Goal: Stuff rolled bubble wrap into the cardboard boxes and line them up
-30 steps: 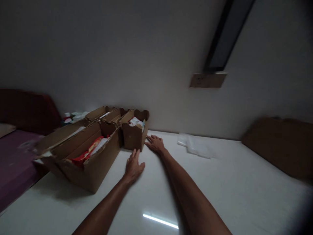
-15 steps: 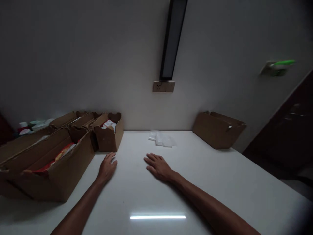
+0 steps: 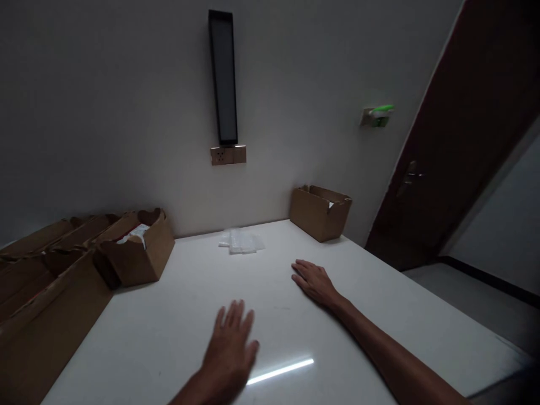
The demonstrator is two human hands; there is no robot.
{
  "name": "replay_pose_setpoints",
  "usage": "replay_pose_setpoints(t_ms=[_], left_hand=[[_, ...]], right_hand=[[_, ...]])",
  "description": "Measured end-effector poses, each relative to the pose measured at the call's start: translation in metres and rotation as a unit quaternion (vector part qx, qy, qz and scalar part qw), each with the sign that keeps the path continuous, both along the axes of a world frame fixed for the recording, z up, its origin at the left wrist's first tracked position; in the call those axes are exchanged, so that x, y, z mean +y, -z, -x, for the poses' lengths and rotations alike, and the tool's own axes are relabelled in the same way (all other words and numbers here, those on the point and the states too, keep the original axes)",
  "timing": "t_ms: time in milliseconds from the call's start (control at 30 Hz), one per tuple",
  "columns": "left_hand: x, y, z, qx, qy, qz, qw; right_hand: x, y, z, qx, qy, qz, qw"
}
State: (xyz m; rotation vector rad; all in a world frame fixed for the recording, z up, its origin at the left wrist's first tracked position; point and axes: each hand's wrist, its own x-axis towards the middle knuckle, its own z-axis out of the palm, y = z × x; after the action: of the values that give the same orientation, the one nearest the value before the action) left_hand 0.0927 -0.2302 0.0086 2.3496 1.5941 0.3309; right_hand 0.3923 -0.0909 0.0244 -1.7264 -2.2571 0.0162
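Note:
My left hand (image 3: 228,354) is over the near middle of the white table (image 3: 253,287), fingers spread and slightly blurred, holding nothing. Further right, my right hand (image 3: 314,283) lies palm down on the tabletop with its fingers stretched out and nothing in them. Beyond both hands, a few clear plastic bags (image 3: 241,241) lie flat near the wall. At the back right stands an open cardboard box (image 3: 318,216), the closest box to my right hand; a bit of something white shows at its rim.
Several open cardboard boxes (image 3: 147,256) crowd the left side, one with a white packet (image 3: 135,233) in it. On the wall are a socket plate (image 3: 228,155), a long dark-framed panel (image 3: 224,79) and a green object (image 3: 382,115). A dark door (image 3: 434,157) stands right, past the table's edge.
The view has turned to the right. My left hand has moved away from the left boxes toward the table's near middle, and my right hand has shifted right toward the right-hand box.

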Motion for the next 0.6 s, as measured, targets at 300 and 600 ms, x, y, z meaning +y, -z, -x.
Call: replay_pose_setpoints(t_ms=[300, 600], left_hand=[[-0.004, 0.014, -0.060, -0.049, 0.165, -0.027, 0.985], [0.024, 0.068, -0.052, -0.038, 0.226, -0.083, 0.970]], right_hand=[[0.015, -0.013, -0.013, 0.046, 0.050, -0.122, 0.990], [0.111, -0.130, -0.069, 0.021, 0.192, -0.332, 0.923]])
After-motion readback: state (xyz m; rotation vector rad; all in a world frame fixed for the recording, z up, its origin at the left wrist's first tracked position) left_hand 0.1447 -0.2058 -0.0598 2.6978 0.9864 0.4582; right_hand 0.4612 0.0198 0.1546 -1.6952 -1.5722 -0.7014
